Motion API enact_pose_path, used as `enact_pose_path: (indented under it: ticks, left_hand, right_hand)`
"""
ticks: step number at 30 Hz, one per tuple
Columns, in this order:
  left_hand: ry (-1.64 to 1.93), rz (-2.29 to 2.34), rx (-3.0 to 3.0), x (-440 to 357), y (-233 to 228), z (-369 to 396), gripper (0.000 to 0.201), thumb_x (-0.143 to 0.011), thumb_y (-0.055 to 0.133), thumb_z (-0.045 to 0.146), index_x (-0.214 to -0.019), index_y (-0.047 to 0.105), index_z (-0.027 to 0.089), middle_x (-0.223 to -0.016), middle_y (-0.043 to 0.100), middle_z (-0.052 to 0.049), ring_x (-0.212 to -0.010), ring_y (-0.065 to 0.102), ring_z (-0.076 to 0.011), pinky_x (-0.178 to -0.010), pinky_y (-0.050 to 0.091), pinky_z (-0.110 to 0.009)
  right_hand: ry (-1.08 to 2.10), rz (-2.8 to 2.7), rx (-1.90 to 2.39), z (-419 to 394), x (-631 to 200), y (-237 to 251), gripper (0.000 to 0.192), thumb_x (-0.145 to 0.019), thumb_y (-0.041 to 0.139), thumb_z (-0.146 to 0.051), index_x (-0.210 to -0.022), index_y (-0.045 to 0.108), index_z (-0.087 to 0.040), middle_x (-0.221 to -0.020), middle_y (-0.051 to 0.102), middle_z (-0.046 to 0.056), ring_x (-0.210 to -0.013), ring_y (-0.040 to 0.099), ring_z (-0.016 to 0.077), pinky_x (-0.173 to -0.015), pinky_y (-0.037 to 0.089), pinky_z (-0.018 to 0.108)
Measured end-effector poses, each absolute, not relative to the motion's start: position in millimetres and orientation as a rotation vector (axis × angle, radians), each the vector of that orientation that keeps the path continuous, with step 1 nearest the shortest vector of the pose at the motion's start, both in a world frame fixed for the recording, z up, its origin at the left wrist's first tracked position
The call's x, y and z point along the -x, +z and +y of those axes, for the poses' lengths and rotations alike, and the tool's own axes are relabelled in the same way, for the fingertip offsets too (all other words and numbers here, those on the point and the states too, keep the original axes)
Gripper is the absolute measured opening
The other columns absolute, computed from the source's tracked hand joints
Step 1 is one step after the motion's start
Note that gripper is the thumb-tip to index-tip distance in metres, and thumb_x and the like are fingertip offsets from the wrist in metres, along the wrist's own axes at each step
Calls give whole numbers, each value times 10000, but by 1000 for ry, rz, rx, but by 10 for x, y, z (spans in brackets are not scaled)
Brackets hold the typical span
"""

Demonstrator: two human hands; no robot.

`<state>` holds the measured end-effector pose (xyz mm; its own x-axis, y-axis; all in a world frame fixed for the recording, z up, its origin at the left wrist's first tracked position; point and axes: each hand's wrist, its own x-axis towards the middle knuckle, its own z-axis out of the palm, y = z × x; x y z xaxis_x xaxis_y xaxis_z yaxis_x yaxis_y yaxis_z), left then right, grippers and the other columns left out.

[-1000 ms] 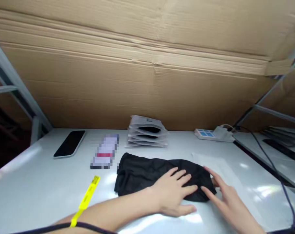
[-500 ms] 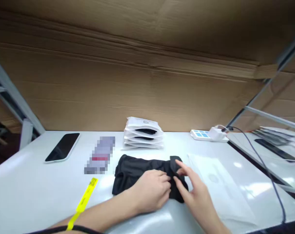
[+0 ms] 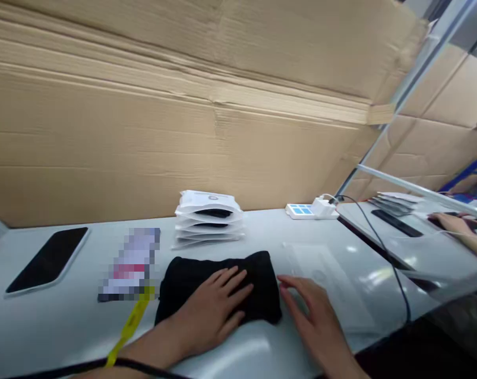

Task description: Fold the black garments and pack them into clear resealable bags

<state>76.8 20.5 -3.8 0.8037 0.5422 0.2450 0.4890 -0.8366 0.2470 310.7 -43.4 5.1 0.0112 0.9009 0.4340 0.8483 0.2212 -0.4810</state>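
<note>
A black folded cloth item, perhaps a garment, lies flat on the white table in front of me. My left hand rests on top of it, palm down with the fingers spread. Just off the cloth's right edge is my right hand, thumb and forefinger a little apart and nothing visible between them. To the right of that hand a translucent plastic bag lies flat, partly covered by the hand. Behind the cloth stands a stack of white bags, with black material showing at their openings.
A phone and a second device with a blurred screen lie on the left. At the back right sits a power strip with a dark cable. Another person's hand appears at the far right.
The cloth's right end, folded up between my fingers before, now lies flat. My left hand has opened out flat on it, and my right hand has come off the edge. The view has swung right.
</note>
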Motion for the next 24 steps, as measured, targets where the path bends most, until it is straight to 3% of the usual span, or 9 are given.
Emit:
enact_pose_path:
  ticks: [4,10,17,24]
  left_hand:
    - [472,869,-2753,-936,-156,210,492,-950,506,347,-1429,461,243,-1495,462,-104,-1388,413,-310,-1136,368,-514]
    - [406,801,-2755,-1205,-39,192,511,-979,439,407,-1427,465,163,-1498,446,-137,-1399,393,-321,-1150,346,-507]
    - [462,1030,-2745,-713,195,153,391,-961,456,263,-1329,581,221,-1336,627,-79,-1266,535,-309,-1087,413,-510]
    - [488,1088,-2767,-374,7,90,424,-935,520,263,-1358,555,283,-1405,573,-49,-1303,509,-304,-1102,424,-503]
  right_hand:
    - [183,-1799,1890,-346,-3281,26,335,-901,522,-458,-1165,648,-292,-937,731,46,-950,665,282,-896,464,500]
    - [274,-1702,2048,-247,-3248,-75,513,-871,532,-467,-1318,546,-216,-961,719,76,-958,659,302,-908,425,521]
    - [287,-1643,2056,-131,-3257,-69,580,-873,526,-479,-1369,481,-180,-926,686,74,-925,641,298,-890,412,514]
    - [133,-1707,1863,-278,-3085,-40,408,-753,679,-355,-1149,617,-281,-1141,645,76,-1102,568,313,-935,393,514]
